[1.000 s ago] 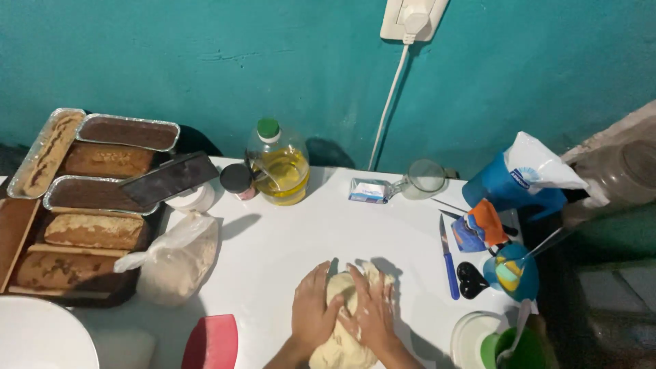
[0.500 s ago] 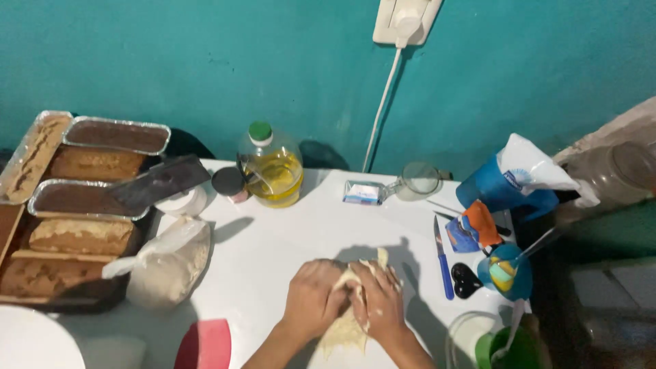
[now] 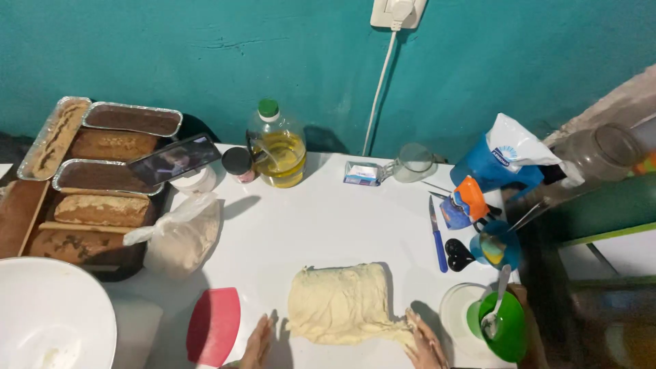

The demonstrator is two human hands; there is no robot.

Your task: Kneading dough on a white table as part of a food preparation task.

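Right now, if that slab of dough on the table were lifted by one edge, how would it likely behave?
The dough lies slumped with soft folds, so it would probably sag and stretch rather than hold shape. One corner already pulls thin toward the right hand, hinting it clings. It looks dense, likely heavy for its size.

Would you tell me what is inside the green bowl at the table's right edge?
A spoon stands in the green bowl, handle leaning up and left. The contents beneath it cannot be made out.
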